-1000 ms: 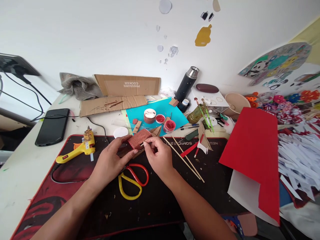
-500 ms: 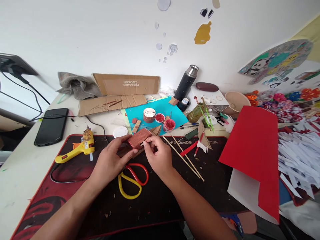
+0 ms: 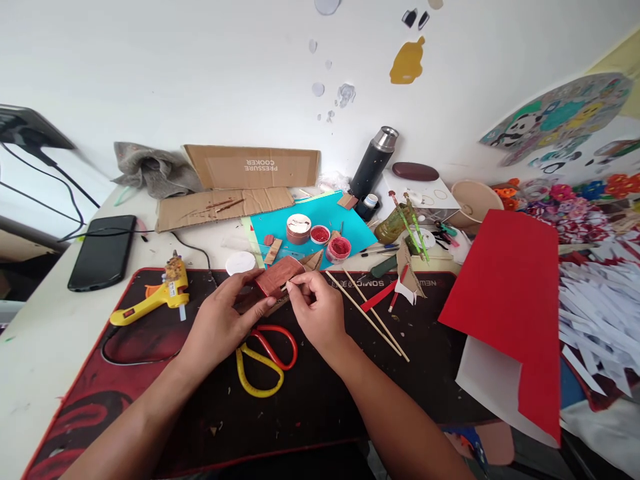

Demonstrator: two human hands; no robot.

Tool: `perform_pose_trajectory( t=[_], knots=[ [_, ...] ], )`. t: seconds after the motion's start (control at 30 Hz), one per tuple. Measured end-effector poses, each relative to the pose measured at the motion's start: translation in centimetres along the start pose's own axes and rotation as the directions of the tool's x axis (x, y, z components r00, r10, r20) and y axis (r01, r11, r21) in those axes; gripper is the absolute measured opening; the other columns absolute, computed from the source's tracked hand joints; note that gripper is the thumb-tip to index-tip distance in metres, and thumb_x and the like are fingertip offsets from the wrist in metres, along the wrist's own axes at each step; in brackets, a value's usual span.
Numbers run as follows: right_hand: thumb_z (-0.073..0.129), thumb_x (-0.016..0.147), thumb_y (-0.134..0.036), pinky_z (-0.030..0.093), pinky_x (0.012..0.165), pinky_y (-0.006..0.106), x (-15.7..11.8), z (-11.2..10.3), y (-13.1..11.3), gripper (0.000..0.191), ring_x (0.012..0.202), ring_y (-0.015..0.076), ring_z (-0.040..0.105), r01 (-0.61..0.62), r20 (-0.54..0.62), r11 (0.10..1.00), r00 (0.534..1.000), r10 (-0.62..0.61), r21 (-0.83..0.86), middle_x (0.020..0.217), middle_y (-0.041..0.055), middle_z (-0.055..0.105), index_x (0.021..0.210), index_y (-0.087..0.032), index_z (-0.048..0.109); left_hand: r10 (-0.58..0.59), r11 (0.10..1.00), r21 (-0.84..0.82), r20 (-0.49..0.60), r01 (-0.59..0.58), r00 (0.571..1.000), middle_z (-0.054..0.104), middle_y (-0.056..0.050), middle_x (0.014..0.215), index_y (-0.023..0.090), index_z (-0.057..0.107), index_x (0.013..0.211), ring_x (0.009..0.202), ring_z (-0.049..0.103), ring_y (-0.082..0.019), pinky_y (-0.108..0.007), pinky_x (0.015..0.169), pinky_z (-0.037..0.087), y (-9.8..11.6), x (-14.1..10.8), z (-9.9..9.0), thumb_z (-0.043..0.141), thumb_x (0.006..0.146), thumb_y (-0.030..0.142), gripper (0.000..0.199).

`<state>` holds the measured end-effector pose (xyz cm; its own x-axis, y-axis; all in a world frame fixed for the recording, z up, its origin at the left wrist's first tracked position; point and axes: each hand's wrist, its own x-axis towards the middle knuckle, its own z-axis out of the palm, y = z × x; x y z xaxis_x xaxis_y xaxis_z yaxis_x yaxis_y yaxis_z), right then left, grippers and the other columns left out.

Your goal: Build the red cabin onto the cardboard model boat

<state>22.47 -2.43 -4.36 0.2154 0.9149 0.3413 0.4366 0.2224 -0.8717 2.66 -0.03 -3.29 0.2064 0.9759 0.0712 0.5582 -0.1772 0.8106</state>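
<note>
My left hand (image 3: 225, 313) grips a small reddish-brown painted cardboard piece (image 3: 281, 275) by its left side, thumb at the near edge. My right hand (image 3: 316, 305) pinches at the piece's right lower edge; a short pale bit shows at the fingertips, too small to name. Bare brown cardboard (image 3: 314, 260) sticks out behind the right fingers. Below the hands lie scissors with one yellow and one red handle (image 3: 260, 375), their blades hidden under the held work. Two thin wooden sticks (image 3: 373, 323) rest on the dark mat (image 3: 320, 413) right of my right hand.
A yellow glue gun (image 3: 155, 300) and a black phone (image 3: 103, 253) lie at left. Behind are paint pots (image 3: 338, 249) on blue paper (image 3: 265, 217), a thermos (image 3: 374, 160), and brushes in a jar (image 3: 393, 230). Folded red paper (image 3: 505, 287) stands at right.
The view has shifted very slightly. Both hands keep the same hold on the painted cardboard piece, with no other visible movement.
</note>
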Motion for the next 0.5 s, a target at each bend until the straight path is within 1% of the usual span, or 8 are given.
perform_pose_trajectory(
  t=[0.3, 0.5],
  knots=[
    [0.070, 0.099, -0.033, 0.045, 0.057, 0.025, 0.0, -0.2, -0.2, 0.013, 0.052, 0.0125, 0.052, -0.009, 0.006, 1.000, 1.000, 0.009, 0.022, 0.062, -0.0062, 0.055, 0.093, -0.022, 0.073, -0.089, 0.991, -0.092, 0.071, 0.096, 0.994, 0.083, -0.013, 0.130, 0.022, 0.070, 0.136, 0.113, 0.081, -0.036, -0.052, 0.104, 0.064, 0.9, 0.2, -0.2, 0.076, 0.089, 0.070, 0.068],
    [0.068, 0.100, -0.034, 0.046, 0.057, 0.026, -0.1, -0.3, -0.2, 0.015, 0.054, 0.0133, 0.053, -0.030, 0.023, 0.999, 0.999, 0.030, 0.022, 0.064, -0.0047, 0.058, 0.094, -0.022, 0.074, -0.113, 0.987, -0.106, 0.080, 0.121, 0.990, 0.084, -0.012, 0.127, 0.022, 0.071, 0.134, 0.111, 0.082, -0.036, -0.050, 0.100, 0.066, 1.2, 0.3, -0.4, 0.077, 0.088, 0.070, 0.067]
  ],
)
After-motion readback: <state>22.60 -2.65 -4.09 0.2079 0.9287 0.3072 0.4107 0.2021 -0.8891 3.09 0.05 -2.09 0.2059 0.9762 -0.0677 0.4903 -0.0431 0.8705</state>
